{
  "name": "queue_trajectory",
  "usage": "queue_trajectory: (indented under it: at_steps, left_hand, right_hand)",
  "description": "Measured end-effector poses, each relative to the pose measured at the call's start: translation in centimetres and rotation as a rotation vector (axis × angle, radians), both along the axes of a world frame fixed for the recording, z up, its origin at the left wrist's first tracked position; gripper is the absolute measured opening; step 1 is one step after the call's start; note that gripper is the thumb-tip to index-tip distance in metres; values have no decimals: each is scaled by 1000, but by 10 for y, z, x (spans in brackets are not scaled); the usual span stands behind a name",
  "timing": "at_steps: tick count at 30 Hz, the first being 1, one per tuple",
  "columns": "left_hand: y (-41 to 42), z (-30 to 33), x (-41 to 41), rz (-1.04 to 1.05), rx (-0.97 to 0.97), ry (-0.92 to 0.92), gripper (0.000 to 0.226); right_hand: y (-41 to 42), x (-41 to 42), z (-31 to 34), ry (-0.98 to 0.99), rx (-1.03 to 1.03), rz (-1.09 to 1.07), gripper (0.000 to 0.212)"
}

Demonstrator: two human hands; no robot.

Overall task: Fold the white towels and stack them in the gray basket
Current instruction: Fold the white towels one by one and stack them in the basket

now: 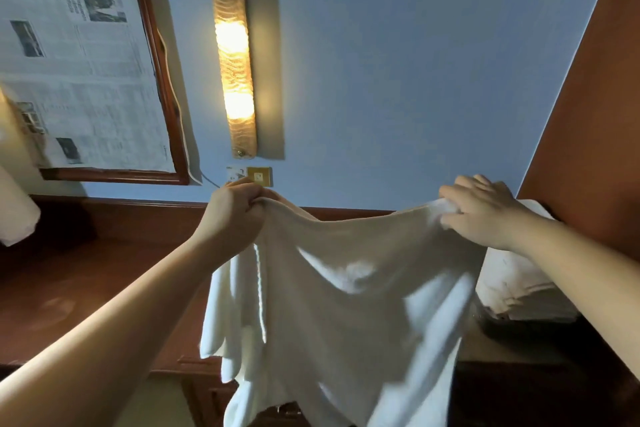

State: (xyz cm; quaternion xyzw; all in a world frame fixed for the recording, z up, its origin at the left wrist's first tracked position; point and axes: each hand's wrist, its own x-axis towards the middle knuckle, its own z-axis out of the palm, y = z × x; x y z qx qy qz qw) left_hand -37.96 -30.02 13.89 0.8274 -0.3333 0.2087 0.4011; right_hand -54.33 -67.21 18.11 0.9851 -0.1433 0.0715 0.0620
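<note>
Both hands, left hand (239, 210) and right hand (485, 211), pinch a white towel (346, 305) hanging open, hiding the wooden desk (86, 270); folded towels (519, 284) sit beneath the right grip.

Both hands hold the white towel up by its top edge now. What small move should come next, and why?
Probably bring the left hand across to the right hand, joining the corners. The white towel hangs open and unfolded between them, so halving it seems the natural first fold.
</note>
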Motion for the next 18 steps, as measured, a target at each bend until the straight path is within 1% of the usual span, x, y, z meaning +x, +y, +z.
queue_trajectory:
  at_steps: [1, 3, 6, 9, 10, 11, 13, 14, 16, 18]
  left_hand:
    - [-5, 4, -6, -11, -7, -9, 44]
    - [-16, 12, -19, -39, -17, -23, 46]
    - [-37, 22, -44, -86, -15, 14, 42]
    - [-53, 29, -61, -124, 28, 28, 38]
    - [-57, 31, -65, -132, 48, 29, 36]
    - [-59, 33, -68, -137, 62, 35, 35]
    - [-60, 33, -72, -146, 70, 47, 32]
    - [-59, 31, -73, -149, 71, 43, 31]
    - [-56, 27, -75, -154, 65, 47, 27]
    - [-51, 21, -77, -167, 55, 61, 23]
  right_hand:
    - [6, -2, 5, -4, 35, 19, 39]
    - [27, -4, 13, -9, 93, 77, 58]
    - [70, -7, 18, -14, 212, 165, 77]
    - [108, -1, 9, -33, 201, 265, 99]
    - [116, 1, 5, -38, 194, 270, 99]
    - [121, 2, 1, -45, 208, 263, 91]
    - [123, 3, -5, -84, 260, 273, 59]
    - [123, 1, -8, -106, 286, 290, 48]
    - [122, -3, -15, -130, 317, 330, 43]
    - [122, -7, -17, -101, 324, 335, 39]
